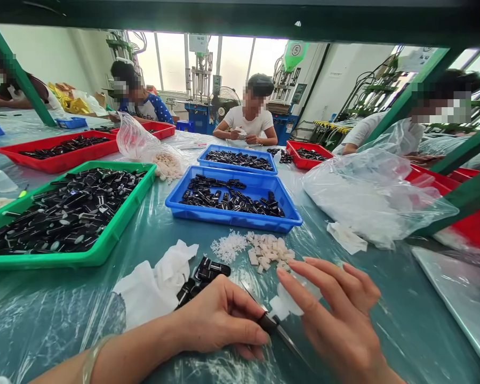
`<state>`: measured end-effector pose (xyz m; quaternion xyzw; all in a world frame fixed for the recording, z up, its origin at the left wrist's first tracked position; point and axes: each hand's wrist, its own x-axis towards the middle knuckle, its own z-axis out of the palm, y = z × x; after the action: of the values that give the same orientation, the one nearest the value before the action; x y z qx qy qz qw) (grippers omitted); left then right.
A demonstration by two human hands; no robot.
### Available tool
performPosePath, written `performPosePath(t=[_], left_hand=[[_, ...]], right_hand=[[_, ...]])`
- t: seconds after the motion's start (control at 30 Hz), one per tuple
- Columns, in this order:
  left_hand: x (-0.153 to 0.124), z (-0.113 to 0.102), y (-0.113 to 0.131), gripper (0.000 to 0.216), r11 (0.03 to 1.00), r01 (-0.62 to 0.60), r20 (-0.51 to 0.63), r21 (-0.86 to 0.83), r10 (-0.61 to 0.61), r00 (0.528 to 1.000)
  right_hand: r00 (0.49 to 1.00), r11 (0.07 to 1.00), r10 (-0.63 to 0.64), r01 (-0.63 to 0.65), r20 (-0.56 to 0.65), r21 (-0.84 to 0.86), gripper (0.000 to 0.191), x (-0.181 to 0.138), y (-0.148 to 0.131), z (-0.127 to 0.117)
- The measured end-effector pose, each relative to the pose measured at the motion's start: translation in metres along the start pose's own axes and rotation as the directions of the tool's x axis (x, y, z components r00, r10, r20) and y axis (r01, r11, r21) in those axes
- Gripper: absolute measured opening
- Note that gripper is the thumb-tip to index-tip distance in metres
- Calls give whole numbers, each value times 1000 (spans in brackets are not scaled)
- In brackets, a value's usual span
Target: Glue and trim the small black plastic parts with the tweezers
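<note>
Between the thumb and index finger of our left hand (220, 314) we pinch a small black part (269, 322), low over the table (408, 304), just right of the middle of the view. A slim, pointed metal piece (291, 345) slants down from it toward the right, and a flat metal length (254, 296) shows on its upper-left side; we cannot tell whether these belong to one tool. Our right hand (340, 312) is open beside it, fingers spread wide and apart from the black part, the fingertips near a pile of cream-white pieces (270, 250).

Translucent white bits (229, 246) adjoin that pile on its left. Below it, white scraps (287, 302) lie between our hands. Beyond our left hand we have a few glossy black parts (211, 270), with crumpled white tissue (156, 285) to their left.

Farther out stands a blue tray (232, 216) of black parts, another blue tray (272, 172) behind it. A fuller green tray (44, 261) sits at left, and a clear plastic bag (376, 197) lies at right. Across the table a co-worker in a white shirt (250, 124) sits with both hands raised together.
</note>
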<state>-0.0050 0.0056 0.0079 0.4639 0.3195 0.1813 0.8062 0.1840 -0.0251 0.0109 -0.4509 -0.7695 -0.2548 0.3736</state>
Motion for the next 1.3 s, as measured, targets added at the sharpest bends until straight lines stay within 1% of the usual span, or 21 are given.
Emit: performPosePath(t=[0.23,0.43,0.57,0.73,0.87,1.0,1.3], left_hand=[[0,-1,-2,18,1000,7,8,-1,-7,1000],[0,0,-1,15,1000,10,15,-10,-10,1000],[0,-1,-1,15,1000,9,20,-11,-9,1000],[0,-1,-1,18,1000,4,8,4,-4,1000],[-1,0,-1,18,1000,15,-3,-11,-15,1000],[0,-1,-2,22,1000,18,-8,-5,-18,1000],[0,-3,-4,25,1000,12,10,-4,-12,1000]], right_hand=[[1000,1000,0,0,-18,-1,37,-2,0,1],[993,993,-110,112,38,-46,32,-1,5,-1],[995,994,-96,98,39,-47,31,-2,7,-2],[992,992,-114,116,53,-39,31,-1,7,-5],[996,996,-86,86,14,-4,31,6,4,-6],[997,997,-80,80,14,15,32,7,3,-6],[985,988,-155,155,73,11,30,1,12,-8]])
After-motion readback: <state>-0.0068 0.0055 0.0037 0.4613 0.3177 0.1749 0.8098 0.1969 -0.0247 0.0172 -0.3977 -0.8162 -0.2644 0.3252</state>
